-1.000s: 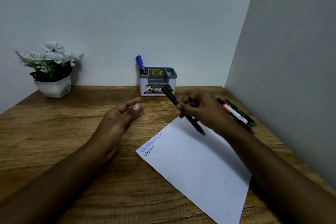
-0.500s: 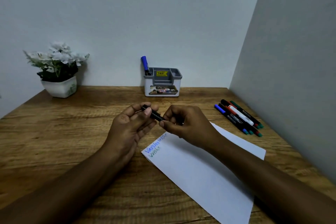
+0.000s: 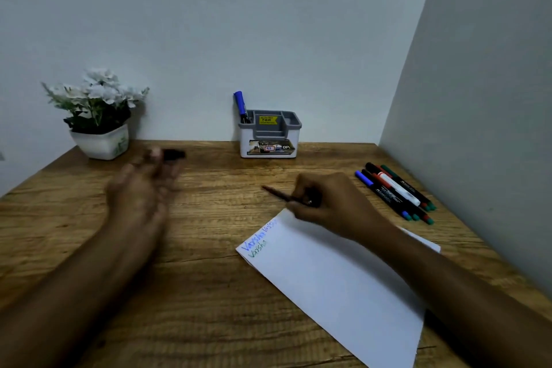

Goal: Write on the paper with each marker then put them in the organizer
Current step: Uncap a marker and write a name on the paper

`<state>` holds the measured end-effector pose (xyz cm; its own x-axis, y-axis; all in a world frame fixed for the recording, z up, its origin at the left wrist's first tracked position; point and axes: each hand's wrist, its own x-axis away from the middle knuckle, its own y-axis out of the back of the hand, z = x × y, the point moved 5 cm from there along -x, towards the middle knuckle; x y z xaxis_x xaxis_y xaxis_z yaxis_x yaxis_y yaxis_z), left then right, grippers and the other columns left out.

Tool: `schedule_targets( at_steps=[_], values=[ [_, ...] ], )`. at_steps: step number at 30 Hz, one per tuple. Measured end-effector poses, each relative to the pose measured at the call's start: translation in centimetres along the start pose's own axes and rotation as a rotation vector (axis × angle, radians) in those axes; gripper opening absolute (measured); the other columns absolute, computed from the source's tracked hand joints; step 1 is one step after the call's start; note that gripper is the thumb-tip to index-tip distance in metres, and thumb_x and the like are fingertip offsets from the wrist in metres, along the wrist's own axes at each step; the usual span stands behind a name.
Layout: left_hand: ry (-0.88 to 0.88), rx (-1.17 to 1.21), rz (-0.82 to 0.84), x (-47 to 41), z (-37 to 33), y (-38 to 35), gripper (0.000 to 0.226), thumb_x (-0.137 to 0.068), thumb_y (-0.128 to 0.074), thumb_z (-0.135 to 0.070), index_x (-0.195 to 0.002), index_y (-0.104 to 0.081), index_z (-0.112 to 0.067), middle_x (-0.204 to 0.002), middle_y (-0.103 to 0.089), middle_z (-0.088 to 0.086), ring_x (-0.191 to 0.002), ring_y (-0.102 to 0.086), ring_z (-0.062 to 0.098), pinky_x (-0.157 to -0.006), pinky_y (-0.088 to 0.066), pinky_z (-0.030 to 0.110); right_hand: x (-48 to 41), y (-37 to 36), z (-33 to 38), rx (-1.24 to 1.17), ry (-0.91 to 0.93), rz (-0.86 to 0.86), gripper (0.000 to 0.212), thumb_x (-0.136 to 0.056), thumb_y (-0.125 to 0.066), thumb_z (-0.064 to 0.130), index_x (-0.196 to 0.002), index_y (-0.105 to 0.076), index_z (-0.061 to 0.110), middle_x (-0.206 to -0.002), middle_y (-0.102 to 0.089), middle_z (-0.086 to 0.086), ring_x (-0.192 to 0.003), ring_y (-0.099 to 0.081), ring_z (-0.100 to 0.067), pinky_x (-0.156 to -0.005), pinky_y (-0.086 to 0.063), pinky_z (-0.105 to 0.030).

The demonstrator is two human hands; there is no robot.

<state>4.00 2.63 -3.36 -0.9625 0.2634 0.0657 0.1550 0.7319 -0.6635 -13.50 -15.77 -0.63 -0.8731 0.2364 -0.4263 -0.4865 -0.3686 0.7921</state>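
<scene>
My right hand (image 3: 325, 200) grips an uncapped marker (image 3: 279, 194), its tip pointing left just above the top corner of the white paper (image 3: 337, 281). The paper lies at an angle and carries blue and green writing near its left corner. My left hand (image 3: 143, 188), blurred with motion, holds the black cap (image 3: 174, 154) at its fingertips, out to the left. The grey-and-white organizer (image 3: 268, 134) stands at the back wall with one blue marker (image 3: 240, 104) upright in it. Several capped markers (image 3: 394, 191) lie side by side at the right.
A white pot of white flowers (image 3: 98, 116) stands at the back left of the wooden desk (image 3: 209, 293). A wall closes in the desk's right side just beyond the loose markers.
The two hands pulled apart: my left hand swung left with the cap, and my right hand moved right with the uncapped marker to the paper's top corner.
</scene>
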Motion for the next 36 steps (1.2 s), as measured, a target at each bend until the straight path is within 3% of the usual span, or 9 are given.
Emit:
schedule_targets(
  at_steps=[3, 10, 12, 16, 19, 22, 24, 31, 36],
  values=[
    [-0.026, 0.024, -0.005, -0.4, -0.8, 0.6, 0.006, -0.09, -0.057, -0.01, -0.088, -0.059, -0.015, -0.071, -0.072, -0.004, -0.071, -0.07, 0.007, -0.063, -0.056, 0.021, -0.1, 1.7, -1.6, -0.23, -0.127, -0.041, 0.014, -0.081, -0.073, 0.017, -0.071, -0.062, 0.016, -0.056, -0.06, 0.008, -0.049, -0.052, -0.001, -0.05, -0.043, -0.02],
    [-0.07, -0.374, 0.441, 2.4, 2.1, -2.6, 0.018, -0.09, -0.052, -0.002, -0.097, -0.065, -0.014, -0.085, -0.074, 0.001, -0.086, -0.07, 0.018, -0.077, -0.057, 0.029, 0.0, 1.5, -1.3, -0.429, -0.148, 0.014, 0.023, -0.086, -0.065, 0.008, -0.106, -0.054, 0.014, -0.074, -0.059, -0.001, -0.046, -0.054, -0.016, -0.046, -0.043, -0.025],
    [-0.22, -0.631, 0.608, 2.8, 1.9, -2.8, 0.019, -0.087, -0.057, 0.0, -0.099, -0.066, -0.013, -0.088, -0.073, 0.003, -0.086, -0.069, 0.02, -0.076, -0.056, 0.025, -0.1, 1.6, -1.6, -0.627, -0.191, 0.009, 0.017, -0.092, -0.056, 0.006, -0.107, -0.054, 0.014, -0.077, -0.057, -0.009, -0.043, -0.049, -0.017, -0.041, -0.039, -0.022],
    [-0.682, -1.286, 1.061, 4.3, 1.5, -3.5, 0.029, -0.08, -0.058, -0.016, -0.104, -0.067, -0.03, -0.098, -0.071, -0.014, -0.091, -0.065, -0.001, -0.08, -0.049, 0.014, -0.2, 1.4, -2.0, -1.078, -0.28, -0.023, 0.026, -0.096, -0.038, 0.007, -0.104, -0.062, 0.012, -0.077, -0.066, -0.005, -0.043, -0.049, -0.012, -0.037, -0.038, -0.018],
    [-0.751, -1.477, 1.33, 5.3, 2.5, -3.4, 0.031, -0.084, -0.054, -0.025, -0.112, -0.067, -0.029, -0.105, -0.07, -0.014, -0.089, -0.065, -0.002, -0.075, -0.052, 0.025, 0.0, 0.8, -2.1, -1.237, -0.353, -0.015, 0.029, -0.092, -0.037, 0.008, -0.103, -0.063, 0.015, -0.08, -0.069, 0.0, -0.049, -0.054, -0.008, -0.038, -0.039, -0.016],
    [-0.72, -1.507, 1.395, 5.4, 2.8, -3.2, 0.036, -0.082, -0.047, -0.037, -0.114, -0.065, -0.035, -0.114, -0.065, -0.022, -0.096, -0.064, -0.004, -0.075, -0.055, 0.029, 0.1, 0.0, -2.0, -1.123, -0.35, -0.021, 0.004, -0.082, -0.062, 0.017, -0.083, -0.06, 0.02, -0.061, -0.053, 0.002, -0.043, -0.042, -0.007, -0.038, -0.022, -0.015],
    [-0.74, -1.549, 1.409, 5.2, 3.0, -2.9, 0.039, -0.08, -0.044, -0.038, -0.113, -0.065, -0.038, -0.116, -0.062, -0.027, -0.101, -0.06, -0.008, -0.078, -0.055, 0.027, 0.3, -0.8, -2.1, -0.994, -0.351, -0.018, 0.016, -0.082, -0.064, 0.027, -0.074, -0.055, 0.018, -0.051, -0.043, 0.002, -0.04, -0.033, -0.008, -0.04, -0.017, -0.019],
    [-0.604, -1.571, 1.474, 4.9, 3.6, -2.9, 0.037, -0.083, -0.05, -0.032, -0.116, -0.066, -0.033, -0.122, -0.062, -0.019, -0.112, -0.052, -0.011, -0.091, -0.042, 0.009, 0.7, -3.9, -1.1, -0.887, -0.383, 0.156, 0.014, -0.086, -0.056, -0.004, -0.093, -0.067, 0.0, -0.066, -0.068, -0.007, -0.055, -0.062, -0.014, -0.049, -0.053, -0.024],
    [-0.582, -1.585, 1.506, 5.1, 3.8, -2.9, 0.04, -0.083, -0.046, -0.031, -0.118, -0.064, -0.03, -0.126, -0.058, -0.017, -0.119, -0.046, -0.009, -0.097, -0.037, 0.009, 0.7, -5.0, -0.8, -0.709, -0.345, 0.207, 0.019, -0.083, -0.056, -0.007, -0.077, -0.066, 0.009, -0.055, -0.061, 0.003, -0.05, -0.056, -0.008, -0.044, -0.05, -0.022]
  ],
)
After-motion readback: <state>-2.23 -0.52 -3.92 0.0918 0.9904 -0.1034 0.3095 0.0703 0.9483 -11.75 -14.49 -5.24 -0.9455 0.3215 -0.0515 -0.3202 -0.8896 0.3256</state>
